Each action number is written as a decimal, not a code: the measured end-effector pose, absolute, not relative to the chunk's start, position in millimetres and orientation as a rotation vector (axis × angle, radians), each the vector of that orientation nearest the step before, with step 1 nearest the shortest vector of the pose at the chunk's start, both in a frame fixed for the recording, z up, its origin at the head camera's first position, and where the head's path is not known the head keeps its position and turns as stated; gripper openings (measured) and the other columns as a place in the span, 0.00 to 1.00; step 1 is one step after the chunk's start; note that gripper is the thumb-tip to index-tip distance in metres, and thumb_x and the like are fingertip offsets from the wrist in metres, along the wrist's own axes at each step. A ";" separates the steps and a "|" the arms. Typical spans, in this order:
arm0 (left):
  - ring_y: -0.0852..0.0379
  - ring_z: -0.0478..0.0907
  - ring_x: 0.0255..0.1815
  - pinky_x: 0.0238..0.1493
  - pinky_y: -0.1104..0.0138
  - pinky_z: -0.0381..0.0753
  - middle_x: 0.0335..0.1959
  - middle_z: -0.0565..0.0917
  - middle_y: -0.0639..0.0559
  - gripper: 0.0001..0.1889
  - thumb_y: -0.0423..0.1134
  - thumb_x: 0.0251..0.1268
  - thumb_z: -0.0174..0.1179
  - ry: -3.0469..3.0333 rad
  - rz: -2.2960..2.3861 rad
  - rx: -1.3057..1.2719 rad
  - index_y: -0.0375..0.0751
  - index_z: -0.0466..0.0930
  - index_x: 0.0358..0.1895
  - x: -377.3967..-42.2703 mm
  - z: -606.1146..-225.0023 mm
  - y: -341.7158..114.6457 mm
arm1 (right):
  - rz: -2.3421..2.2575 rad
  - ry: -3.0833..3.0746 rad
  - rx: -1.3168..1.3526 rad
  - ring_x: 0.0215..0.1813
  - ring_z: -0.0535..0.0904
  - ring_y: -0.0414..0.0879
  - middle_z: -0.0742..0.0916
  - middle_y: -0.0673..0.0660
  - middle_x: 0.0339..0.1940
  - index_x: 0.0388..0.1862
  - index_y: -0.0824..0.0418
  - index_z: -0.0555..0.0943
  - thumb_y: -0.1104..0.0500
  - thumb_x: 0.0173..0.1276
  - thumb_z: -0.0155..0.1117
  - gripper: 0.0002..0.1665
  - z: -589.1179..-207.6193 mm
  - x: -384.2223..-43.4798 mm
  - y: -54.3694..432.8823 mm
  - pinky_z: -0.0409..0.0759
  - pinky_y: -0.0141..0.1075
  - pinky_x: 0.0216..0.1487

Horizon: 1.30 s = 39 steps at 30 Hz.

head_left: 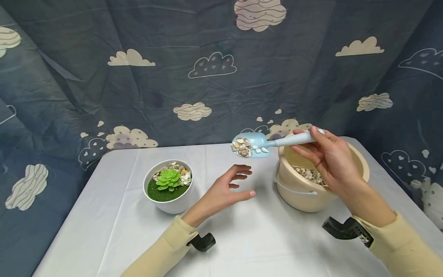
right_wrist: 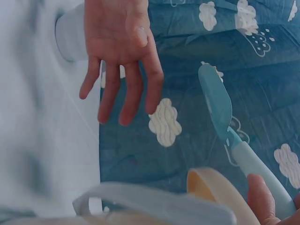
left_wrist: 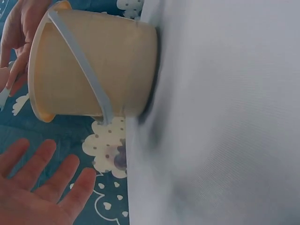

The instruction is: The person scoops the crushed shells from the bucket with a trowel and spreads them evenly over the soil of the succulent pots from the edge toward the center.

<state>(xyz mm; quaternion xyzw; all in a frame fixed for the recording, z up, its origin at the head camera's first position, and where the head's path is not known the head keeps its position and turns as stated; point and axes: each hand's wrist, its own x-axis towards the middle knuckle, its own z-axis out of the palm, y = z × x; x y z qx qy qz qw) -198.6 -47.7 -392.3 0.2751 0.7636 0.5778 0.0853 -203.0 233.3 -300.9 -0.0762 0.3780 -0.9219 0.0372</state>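
My right hand (head_left: 335, 157) grips the pale handle of a light blue toy shovel (head_left: 294, 140), above the left rim of a cream bucket (head_left: 301, 198). Small pebbles or shell bits (head_left: 242, 147) lie in the shovel's scoop, which points left over the table. More of them (head_left: 309, 175) show inside the bucket. My left hand (head_left: 223, 192) hovers below and left of the scoop, palm turned toward the bucket, fingers spread and holding nothing. In the right wrist view the shovel (right_wrist: 215, 101) appears edge-on, the left hand (right_wrist: 124, 70) beside it.
A white pot (head_left: 174, 206) with a green succulent (head_left: 168, 179), moss-like green ground and a patch of stones stands on the left of the white-covered table (head_left: 121, 231). The bucket's grey handle (head_left: 294, 190) hangs down its front. Behind the table hangs a dark cloud-print cloth (head_left: 166, 88).
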 end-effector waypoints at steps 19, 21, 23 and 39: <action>0.57 0.77 0.56 0.56 0.55 0.76 0.52 0.81 0.62 0.16 0.39 0.66 0.65 2.277 1.646 0.812 0.54 0.79 0.55 -164.2 -396.6 -108.0 | -2.822 1.147 -0.265 0.53 0.83 0.58 0.85 0.68 0.49 0.52 0.73 0.72 0.62 0.73 0.59 0.16 -309.4 -209.2 193.3 0.79 0.47 0.50; 0.55 0.77 0.56 0.56 0.56 0.76 0.51 0.81 0.61 0.14 0.41 0.66 0.65 2.280 1.641 0.821 0.54 0.80 0.54 -160.2 -396.2 -114.4 | -2.819 1.147 -0.288 0.52 0.84 0.57 0.85 0.68 0.48 0.51 0.73 0.72 0.63 0.74 0.58 0.15 -310.1 -208.8 189.6 0.79 0.47 0.50; 0.53 0.78 0.56 0.56 0.56 0.76 0.50 0.82 0.60 0.13 0.42 0.66 0.65 2.286 1.635 0.819 0.54 0.81 0.53 -155.7 -394.5 -120.9 | -2.816 1.153 -0.309 0.51 0.84 0.56 0.85 0.68 0.47 0.50 0.74 0.73 0.63 0.74 0.58 0.14 -310.3 -208.4 185.6 0.79 0.48 0.50; 0.54 0.79 0.53 0.52 0.61 0.79 0.50 0.83 0.56 0.14 0.40 0.66 0.65 2.370 1.605 0.752 0.50 0.81 0.54 -126.1 -396.2 -179.6 | -2.801 1.256 -0.304 0.50 0.85 0.54 0.86 0.64 0.43 0.47 0.71 0.73 0.62 0.73 0.60 0.12 -317.2 -206.5 161.3 0.78 0.49 0.51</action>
